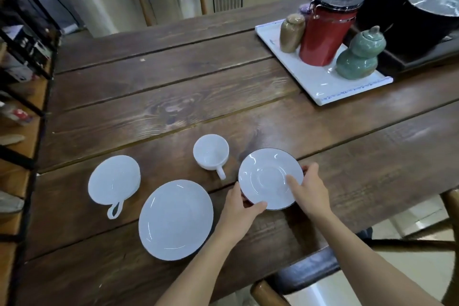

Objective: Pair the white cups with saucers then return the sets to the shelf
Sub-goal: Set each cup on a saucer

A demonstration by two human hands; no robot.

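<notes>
A white saucer (265,171) with a thin dark rim lies on the wooden table (173,87), gripped at both sides: my left hand (238,208) on its near-left edge, my right hand (309,191) on its right edge with the thumb on top. Just left of it stands an upright white cup (211,151), handle pointing toward me. A second white saucer (175,220) lies nearer on the left. Further left, another white cup (114,181) rests with a saucer lying over its mouth, its handle sticking out toward me.
A black metal shelf (22,82) with wooden boards runs along the table's left edge. At the back right a white tray (320,82) carries a red canister, a green gourd jar and a brown jar. Chairs stand at the far side and at the near right.
</notes>
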